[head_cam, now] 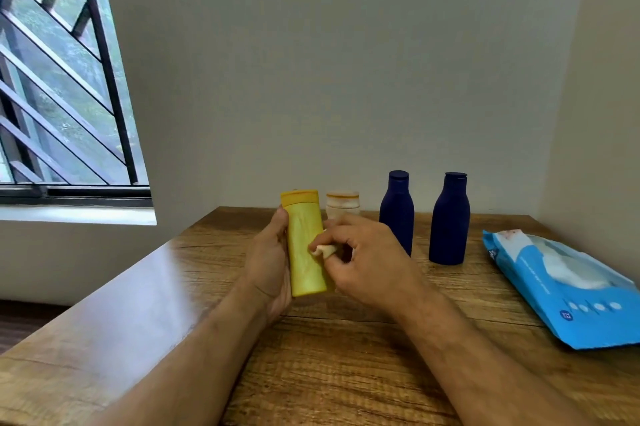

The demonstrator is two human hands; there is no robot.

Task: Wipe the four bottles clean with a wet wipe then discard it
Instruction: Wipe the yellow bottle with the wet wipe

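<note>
— Head view, centre of the frame: what have you got there?

— My left hand [272, 263] is wrapped around the yellow bottle [304, 245], thumb along its left side, the other fingers hidden behind it. It is lifted above the wooden table [346, 373], close to upright, long axis running up and down with a slight lean, cap end toward the top of the frame, base toward the bottom.

— And the other hand?

— My right hand [367, 263] pinches a small bunched wet wipe [323, 249] between thumb and fingertips and presses it against the bottle's right side, about halfway up.

— What stands behind?

— Just right of the yellow cap, a short pale jar [343, 204] with an amber band under its lid, partly hidden by my right hand. I cannot tell what is in it. Further right stand two dark blue bottles, the nearer one [397, 214] and the farther one [449, 221], both upright, caps on, apart from each other; they are opaque, so their contents do not show.

— And at the right edge?

— A blue pack of wipes [568, 290] lies flat on the table, white showing at its top. A barred window [59, 72] fills the upper left.
</note>
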